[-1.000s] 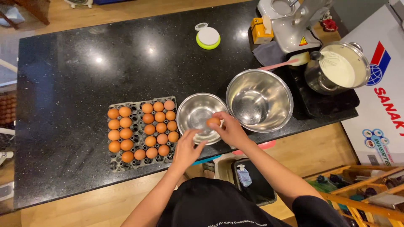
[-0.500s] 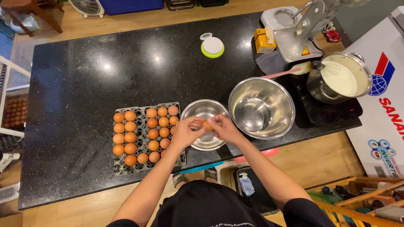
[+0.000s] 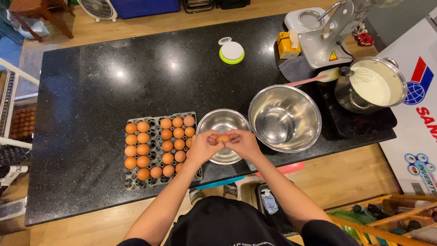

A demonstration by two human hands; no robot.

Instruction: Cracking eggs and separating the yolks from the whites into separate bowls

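Egg (image 3: 222,138) apparently pinched between both hands' grip.

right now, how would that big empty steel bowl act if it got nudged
The large steel bowl looks thin-walled and empty, so it is probably light for its size. Its rounded sides suggest it may rock or spin rather than tip. On the polished black countertop it would likely slide easily.

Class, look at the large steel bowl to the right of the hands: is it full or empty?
Empty. The large steel bowl shows only bare, shiny metal inside, with nothing lying in it, unlike the pot holding pale batter.
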